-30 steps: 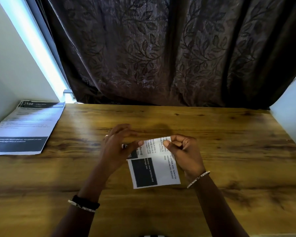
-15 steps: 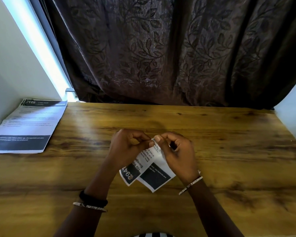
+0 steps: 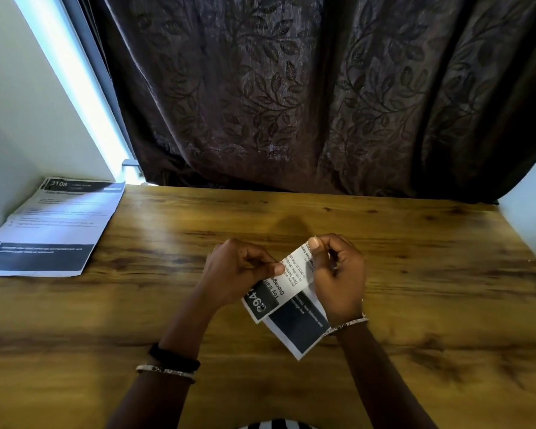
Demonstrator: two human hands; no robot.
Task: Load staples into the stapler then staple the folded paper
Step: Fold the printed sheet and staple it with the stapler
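Observation:
A folded white paper (image 3: 291, 301) with black text and dark blocks is held tilted just above the wooden table (image 3: 415, 274), near its middle. My left hand (image 3: 239, 274) pinches its left edge between thumb and fingers. My right hand (image 3: 338, 274) pinches its upper right corner, thumb on top. The paper's lower corner points toward me. No stapler or staples are in view.
A stack of printed sheets (image 3: 53, 227) lies at the table's far left corner against a white wall. A dark leaf-patterned curtain (image 3: 291, 88) hangs behind the table. Another white wall (image 3: 529, 205) borders the right side.
The paper was lifted off the table and turned to a diagonal tilt. Both hands closed in on its upper part and now pinch it.

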